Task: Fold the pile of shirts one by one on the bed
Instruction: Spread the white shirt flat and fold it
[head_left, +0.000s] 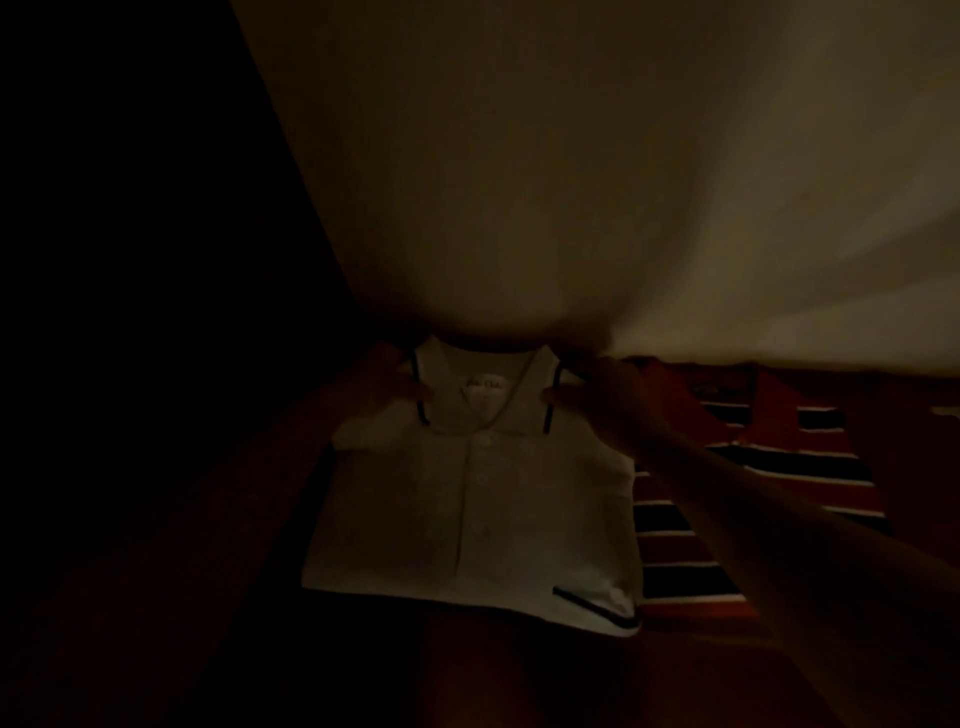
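Note:
The scene is very dim. A small white polo shirt (478, 509) with dark trim on its collar lies folded, front up, in the middle of the view. My left hand (387, 387) pinches the left shoulder beside the collar. My right hand (597, 392) pinches the right shoulder beside the collar. To the right lies a red shirt (753, 478) with dark and white stripes, partly under my right forearm.
A pale wall or sheet (571, 182) fills the upper part of the view. The far left is black and nothing can be made out there. The bed surface (182, 597) around the shirts looks dark reddish.

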